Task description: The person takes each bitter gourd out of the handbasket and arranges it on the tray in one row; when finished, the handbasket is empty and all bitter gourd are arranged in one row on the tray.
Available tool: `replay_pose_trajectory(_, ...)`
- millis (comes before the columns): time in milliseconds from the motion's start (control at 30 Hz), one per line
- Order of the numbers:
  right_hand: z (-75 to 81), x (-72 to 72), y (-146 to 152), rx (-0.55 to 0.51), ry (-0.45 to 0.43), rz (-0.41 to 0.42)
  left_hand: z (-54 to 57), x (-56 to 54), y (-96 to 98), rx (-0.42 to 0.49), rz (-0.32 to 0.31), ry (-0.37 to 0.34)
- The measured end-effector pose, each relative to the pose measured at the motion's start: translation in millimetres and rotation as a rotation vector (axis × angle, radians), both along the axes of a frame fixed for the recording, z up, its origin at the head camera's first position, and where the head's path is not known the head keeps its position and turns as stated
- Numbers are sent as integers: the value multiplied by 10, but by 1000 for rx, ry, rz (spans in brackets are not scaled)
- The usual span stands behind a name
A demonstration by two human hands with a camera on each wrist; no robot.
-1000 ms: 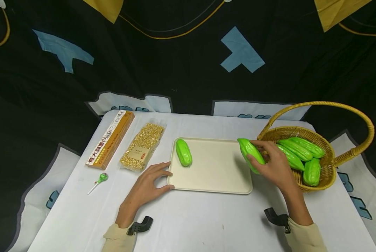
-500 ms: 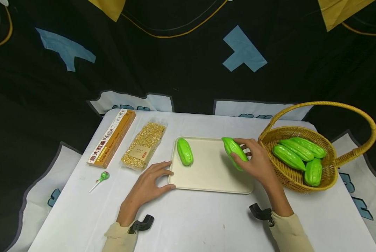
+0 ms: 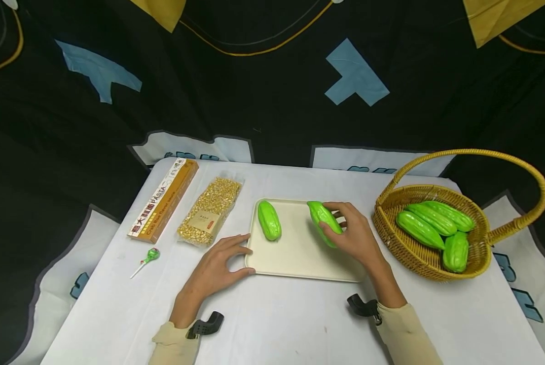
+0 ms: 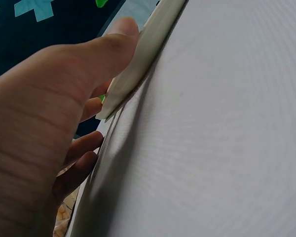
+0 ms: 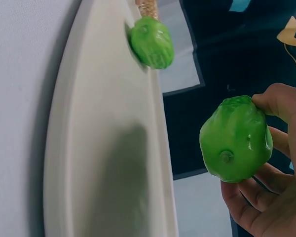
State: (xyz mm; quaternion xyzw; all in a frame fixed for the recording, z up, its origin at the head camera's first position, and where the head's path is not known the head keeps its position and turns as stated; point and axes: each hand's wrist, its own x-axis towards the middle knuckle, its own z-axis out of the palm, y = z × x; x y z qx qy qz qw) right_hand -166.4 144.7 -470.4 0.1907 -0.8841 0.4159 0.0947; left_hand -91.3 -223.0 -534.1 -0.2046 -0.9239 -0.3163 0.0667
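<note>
A glossy, ridged green bitter melon [image 3: 321,217] is gripped by my right hand [image 3: 353,230] over the right half of a cream rectangular tray [image 3: 295,256]. In the right wrist view, thumb and fingers hold this bitter melon [image 5: 234,143] from opposite sides, clear of the tray, with its shadow falling on the surface. A second bitter melon [image 3: 269,220] lies at the tray's left end. My left hand [image 3: 217,266] rests at the tray's left edge, thumb by the near corner. In the left wrist view, the thumb [image 4: 123,37] lies against the tray's side [image 4: 138,64], fingers relaxed.
On the right stands a wicker basket [image 3: 393,253] with a tall handle, holding several more bitter melons [image 3: 420,229]. To the left lie a pasta box [image 3: 165,200], a bag of corn kernels [image 3: 210,210] and a green-wrapped lollipop [image 3: 151,254]. A dark curtain [image 3: 254,101] hangs behind the table.
My right hand has carried its bitter melon leftward, from beside the basket to over the right half of the tray. The left hand has stayed at the tray's edge.
</note>
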Motion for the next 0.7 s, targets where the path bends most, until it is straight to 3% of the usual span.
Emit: replay_pose_trajectory(700, -222, -172, -466, 1, -102, 7, -3, 1, -7, 16, -6, -3)
